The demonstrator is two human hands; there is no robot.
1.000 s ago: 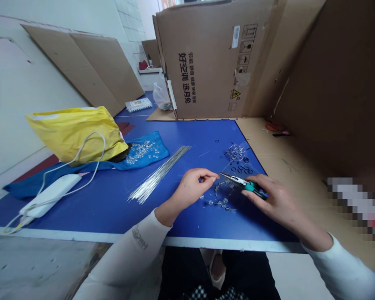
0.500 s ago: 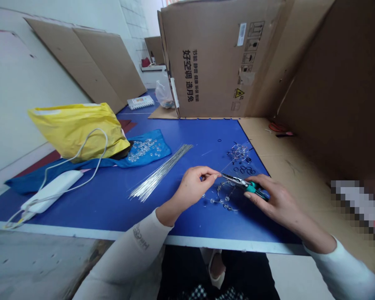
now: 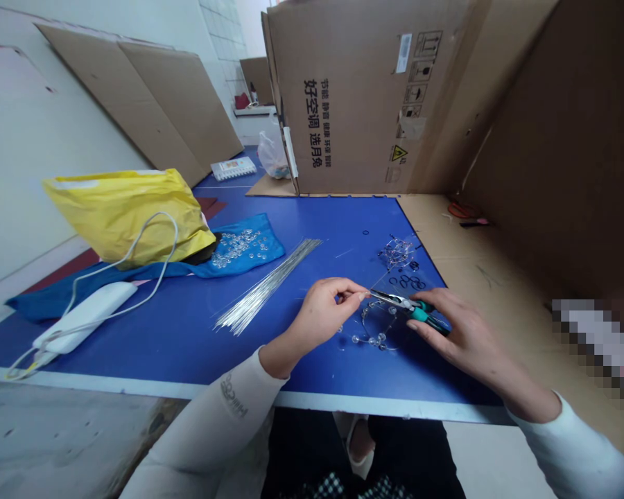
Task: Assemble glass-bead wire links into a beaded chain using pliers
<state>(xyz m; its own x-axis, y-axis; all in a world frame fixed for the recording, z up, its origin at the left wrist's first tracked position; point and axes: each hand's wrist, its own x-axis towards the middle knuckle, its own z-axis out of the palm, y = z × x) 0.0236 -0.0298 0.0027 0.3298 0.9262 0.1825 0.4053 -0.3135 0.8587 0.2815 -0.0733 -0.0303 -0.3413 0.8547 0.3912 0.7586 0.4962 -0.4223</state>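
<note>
My right hand (image 3: 455, 326) is closed round the green and black handles of a pair of pliers (image 3: 398, 300), whose jaws point left. The jaw tips meet the pinched fingertips of my left hand (image 3: 328, 305). Between those fingertips is a thin wire, mostly hidden. Just below the pliers hangs or lies a loop of wire strung with clear beads (image 3: 373, 339); I cannot tell whether it rests on the table. Beyond the pliers lie several black rings (image 3: 412, 283) and a tangled cluster of beaded wire (image 3: 396, 254).
Left of my hands, a bundle of straight wires (image 3: 270, 287) lies on the blue table (image 3: 312, 371). Clear beads (image 3: 239, 247) sit on a blue cloth (image 3: 273, 239) beside a yellow bag (image 3: 135, 215). A white power strip (image 3: 91, 315) is at far left. Cardboard (image 3: 364, 104) stands behind.
Both hands stay nearly in place, with the pliers still at the left fingertips. The beaded loop has shifted slightly, and its lower beads sit closer together.
</note>
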